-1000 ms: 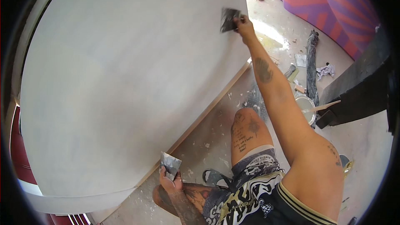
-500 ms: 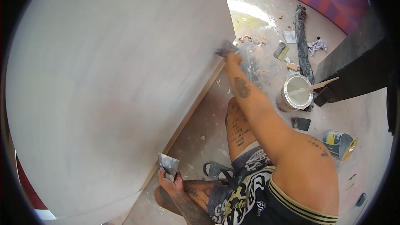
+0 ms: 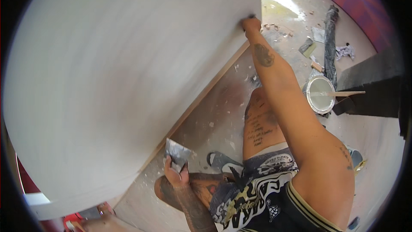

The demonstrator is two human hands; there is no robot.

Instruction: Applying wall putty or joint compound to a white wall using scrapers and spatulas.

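Observation:
A large pale panel (image 3: 107, 73) with greyish smears fills the left side, its lower edge running diagonally. My right hand (image 3: 251, 25) is closed and pressed against the panel near its right edge. From it shows only a small dark part of a flat putty spreader; the rest is hidden. Lower down, above my bent left leg, my left hand (image 3: 177, 176) grips a second flat, grey metal putty spreader (image 3: 177, 153), smeared with filler. This one is held upright close to the panel's lower edge.
On the right stands an open bucket (image 3: 318, 103) of pale filler, with a wooden stick (image 3: 349, 93) across it. Beyond lie a long dark wrapped roll (image 3: 330, 38), a crumpled cloth (image 3: 345, 52) and scraps. A black block-like structure (image 3: 373, 86) and a purple-red curved surface (image 3: 356, 4) border the right.
My right hand has moved up along the panel, and its spreader, visible before, is now mostly hidden. My left hand has risen slightly with its spreader. The view has shifted, bringing the bucket further right.

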